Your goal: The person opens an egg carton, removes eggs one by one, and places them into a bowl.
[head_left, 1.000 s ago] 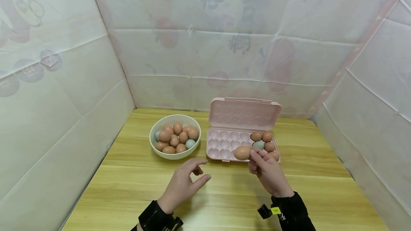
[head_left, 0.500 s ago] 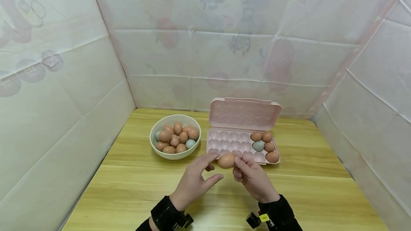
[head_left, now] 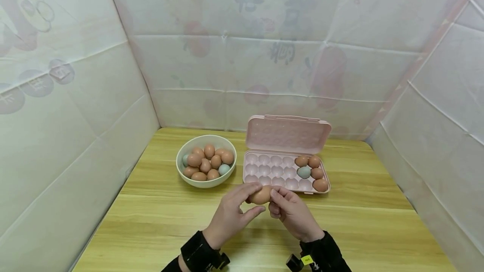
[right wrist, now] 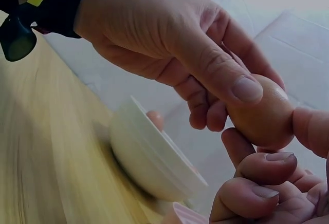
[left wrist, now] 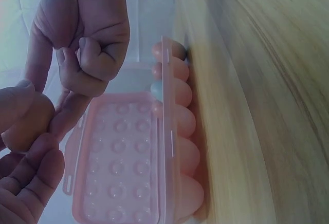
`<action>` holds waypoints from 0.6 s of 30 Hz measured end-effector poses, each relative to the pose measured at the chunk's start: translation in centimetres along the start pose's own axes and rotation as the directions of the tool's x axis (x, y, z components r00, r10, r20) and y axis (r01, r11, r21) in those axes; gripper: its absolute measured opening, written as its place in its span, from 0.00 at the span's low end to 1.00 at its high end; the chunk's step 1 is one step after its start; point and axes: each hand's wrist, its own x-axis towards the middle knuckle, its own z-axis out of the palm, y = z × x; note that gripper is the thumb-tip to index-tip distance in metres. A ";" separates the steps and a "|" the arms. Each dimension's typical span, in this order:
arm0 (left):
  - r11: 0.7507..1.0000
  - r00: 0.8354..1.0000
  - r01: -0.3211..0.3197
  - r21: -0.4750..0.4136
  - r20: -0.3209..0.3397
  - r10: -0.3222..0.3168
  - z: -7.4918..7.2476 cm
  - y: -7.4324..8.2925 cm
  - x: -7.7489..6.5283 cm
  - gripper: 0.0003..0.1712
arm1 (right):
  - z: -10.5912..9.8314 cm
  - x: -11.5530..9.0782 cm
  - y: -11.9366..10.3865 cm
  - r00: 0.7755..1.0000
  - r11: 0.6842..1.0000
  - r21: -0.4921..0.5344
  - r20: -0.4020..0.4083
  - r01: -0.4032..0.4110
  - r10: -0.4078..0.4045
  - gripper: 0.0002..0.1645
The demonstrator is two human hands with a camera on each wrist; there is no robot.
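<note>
A brown egg (head_left: 261, 195) is held level between both hands, above the table's front half. My right hand (head_left: 296, 215) pinches its right end between thumb and fingers. At its other end my left hand (head_left: 230, 213) has its fingers bent around it; the wrist views show left fingers touching the shell. The pink egg carton (head_left: 251, 178) stands open behind the hands, several eggs filling its right end, one of them blue-green (head_left: 303, 173). To its left is a pale bowl (head_left: 206, 184) of brown and blue-green eggs.
The carton's raised lid (head_left: 289, 134) leans back near the rear edge of the wooden table (head_left: 151, 221). White printed sheets (head_left: 234, 62) hang behind and on both sides.
The right hand has carried the egg left and nearer, away from over the carton. The left hand has moved right to meet it, and its fingers now touch the egg.
</note>
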 end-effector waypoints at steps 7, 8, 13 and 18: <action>1.000 1.000 0.009 0.005 0.001 -0.009 -0.1 0.0 -0.1 0.30 | 0.1 0.0 0.1 1.000 1.000 -0.012 -0.003 -0.021 0.021 0.17; 1.000 1.000 0.007 0.004 0.001 -0.007 -0.1 0.0 -0.1 0.30 | 0.1 0.0 0.1 1.000 1.000 -0.013 -0.002 -0.022 0.022 0.17; 1.000 1.000 -0.022 0.012 -0.010 0.022 0.0 -0.1 -0.2 0.30 | 0.1 0.0 0.1 1.000 0.999 -0.028 -0.002 -0.025 0.025 0.17; 1.000 0.999 0.029 -0.002 0.014 -0.029 -0.4 0.0 -0.3 0.29 | 0.1 0.0 0.1 1.000 0.998 -0.061 -0.021 -0.021 0.020 0.15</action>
